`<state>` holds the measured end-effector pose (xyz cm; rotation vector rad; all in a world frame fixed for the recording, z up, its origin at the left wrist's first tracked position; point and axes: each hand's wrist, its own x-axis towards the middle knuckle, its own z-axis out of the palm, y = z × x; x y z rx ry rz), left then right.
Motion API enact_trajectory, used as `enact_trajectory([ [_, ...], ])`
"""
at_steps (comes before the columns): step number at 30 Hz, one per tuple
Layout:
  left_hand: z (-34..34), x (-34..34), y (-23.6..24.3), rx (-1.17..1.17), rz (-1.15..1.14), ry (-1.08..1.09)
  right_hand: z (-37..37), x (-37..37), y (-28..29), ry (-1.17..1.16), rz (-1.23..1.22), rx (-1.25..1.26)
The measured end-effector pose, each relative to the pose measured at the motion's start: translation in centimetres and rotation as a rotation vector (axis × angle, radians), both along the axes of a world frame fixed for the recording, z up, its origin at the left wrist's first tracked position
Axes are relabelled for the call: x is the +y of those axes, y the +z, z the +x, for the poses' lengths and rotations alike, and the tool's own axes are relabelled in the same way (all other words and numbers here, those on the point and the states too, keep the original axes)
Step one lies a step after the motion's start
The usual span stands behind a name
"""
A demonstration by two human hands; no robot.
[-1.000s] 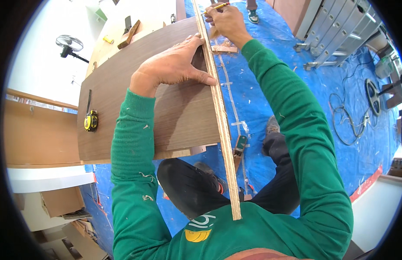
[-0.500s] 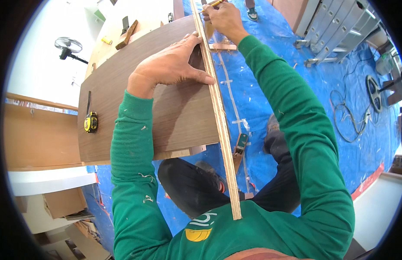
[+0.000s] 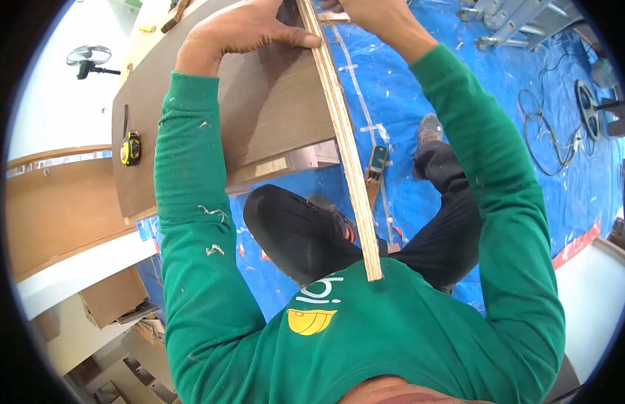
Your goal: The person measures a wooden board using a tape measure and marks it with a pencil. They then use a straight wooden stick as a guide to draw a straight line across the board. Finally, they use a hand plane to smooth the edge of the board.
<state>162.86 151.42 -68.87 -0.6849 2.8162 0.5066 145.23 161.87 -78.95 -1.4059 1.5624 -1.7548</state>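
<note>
A long plywood strip (image 3: 349,141) lies along the right edge of a brown wood-grain panel (image 3: 279,101), its near end reaching my chest. My left hand (image 3: 241,28) holds the strip against the panel, thumb on the strip; the other fingers are partly cut off by the top edge. Just right of the strip, at the top edge, is my right hand (image 3: 383,15) with curled fingers. The half-second-old frame shows a yellow pencil in it; now that part is out of view. A yellow and black tape measure (image 3: 130,149) rests on the panel's left side.
A hand plane (image 3: 375,168) lies on the blue floor sheet (image 3: 406,202) between my legs. Cables (image 3: 551,131) and a ladder (image 3: 521,23) are at the right. A fan (image 3: 89,60) stands at the far left, above a brown board (image 3: 63,209).
My view has tilted back toward my body, so the panel, strip and both hands sit higher in the picture. The pencil has gone out of view; my left hand stays on the strip.
</note>
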Motion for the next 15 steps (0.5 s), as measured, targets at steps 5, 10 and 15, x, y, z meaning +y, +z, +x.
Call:
enact_trajectory([
  [5,1.1,-0.2,0.0,0.057,-0.055,-0.032,4.7,9.3,2.5,0.001,0.173,0.064],
  [10,-0.9,-0.3,-1.1,0.062,-0.06,-0.067,7.7,17.1,-0.3,-0.147,0.214,0.092],
  [15,0.3,-0.2,-0.6,0.07,-0.067,-0.062,10.2,19.5,0.3,-0.073,0.193,-0.159],
])
